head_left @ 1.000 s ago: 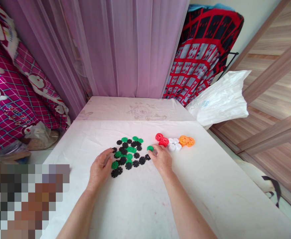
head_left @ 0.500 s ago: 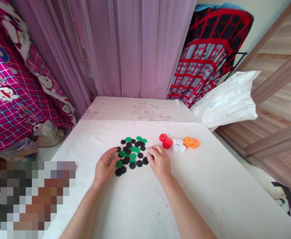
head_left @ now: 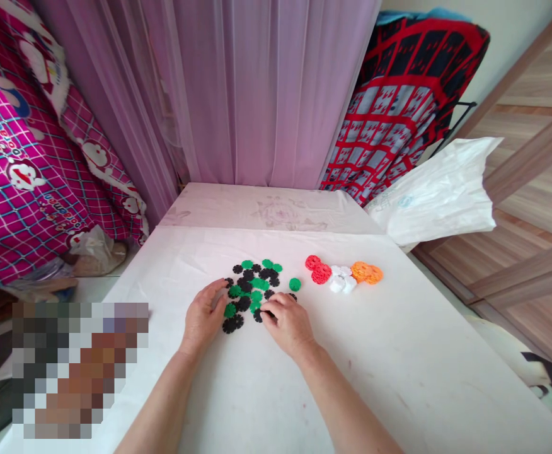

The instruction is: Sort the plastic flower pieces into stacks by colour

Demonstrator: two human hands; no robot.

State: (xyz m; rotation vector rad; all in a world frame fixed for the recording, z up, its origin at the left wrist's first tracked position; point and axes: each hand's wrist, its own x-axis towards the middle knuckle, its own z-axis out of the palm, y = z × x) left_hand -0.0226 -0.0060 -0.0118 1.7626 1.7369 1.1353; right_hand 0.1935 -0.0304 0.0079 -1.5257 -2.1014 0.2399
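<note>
A loose cluster of black and green toothed plastic discs lies on the white tabletop. My left hand (head_left: 205,315) rests at the cluster's left edge, thumb and fingers apart. Its fingertips are close to a black disc (head_left: 229,283) and its thumb is near a green disc (head_left: 229,309). My right hand (head_left: 288,323) is over the lower right of the cluster with its fingers drawn together. Beside its fingertips is a black disc (head_left: 258,315); whatever the fingers hold is hidden. A single green disc (head_left: 295,284) lies apart, just beyond the right hand.
Right of the cluster lie red discs (head_left: 321,273), white discs (head_left: 343,280) and orange discs (head_left: 361,271), grouped by colour. A white plastic bag (head_left: 441,192) stands past the table's right edge. Purple curtains (head_left: 276,94) hang behind the table (head_left: 257,403).
My right hand has moved left over the cluster and its fingers have closed together. A lone green disc now shows where that hand was. My left hand keeps its place by the cluster.
</note>
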